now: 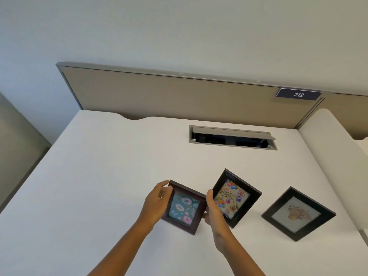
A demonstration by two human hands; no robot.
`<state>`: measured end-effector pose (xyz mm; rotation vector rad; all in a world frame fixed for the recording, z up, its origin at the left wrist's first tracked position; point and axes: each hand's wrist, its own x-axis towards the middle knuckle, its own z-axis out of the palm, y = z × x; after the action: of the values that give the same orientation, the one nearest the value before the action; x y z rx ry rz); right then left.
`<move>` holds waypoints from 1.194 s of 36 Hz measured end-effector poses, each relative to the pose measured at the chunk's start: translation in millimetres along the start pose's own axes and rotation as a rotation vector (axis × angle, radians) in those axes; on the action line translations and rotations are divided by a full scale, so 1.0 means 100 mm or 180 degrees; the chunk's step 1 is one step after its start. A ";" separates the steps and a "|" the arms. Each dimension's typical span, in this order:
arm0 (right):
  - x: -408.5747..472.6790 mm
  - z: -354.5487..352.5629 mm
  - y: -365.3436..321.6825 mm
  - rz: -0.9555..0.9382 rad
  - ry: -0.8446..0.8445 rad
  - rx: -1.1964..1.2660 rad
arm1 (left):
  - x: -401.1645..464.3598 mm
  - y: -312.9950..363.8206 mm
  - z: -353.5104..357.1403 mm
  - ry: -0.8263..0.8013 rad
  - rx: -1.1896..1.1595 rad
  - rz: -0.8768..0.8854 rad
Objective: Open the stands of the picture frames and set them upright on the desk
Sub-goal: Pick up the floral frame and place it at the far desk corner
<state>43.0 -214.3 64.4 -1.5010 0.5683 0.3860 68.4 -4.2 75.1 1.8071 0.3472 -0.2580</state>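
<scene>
white desk [99, 176] | on it: donut frame [184, 209], birthday frame [236, 198], pale-picture frame [298, 214]

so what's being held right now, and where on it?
The donut picture frame, held by both hands: left hand on its left edge near the top corner, right hand on its right edge.

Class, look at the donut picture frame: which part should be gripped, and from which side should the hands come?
Grip the donut frame by its two opposite side edges, coming in from either side, as the left hand and right hand do here. The flat, thin wooden border offers parallel faces, and this probably keeps fingers off the picture.
</scene>
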 end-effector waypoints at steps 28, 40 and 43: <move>-0.12 0.33 -0.33 -0.0545 -0.0655 -0.0262 | -0.02 -0.21 -0.54 0.0110 0.0026 0.1181; -0.02 0.91 -0.65 -0.1714 -0.1044 -0.1008 | -0.15 -0.18 -1.18 0.0998 0.0153 0.1869; 0.01 1.10 -0.71 -0.1627 -0.1025 -0.1012 | -0.15 -0.19 -1.30 0.1163 0.0121 0.1768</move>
<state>97.3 -108.2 119.5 -1.7756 -0.1448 0.3149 47.0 124.1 96.8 1.9091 0.0811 0.4606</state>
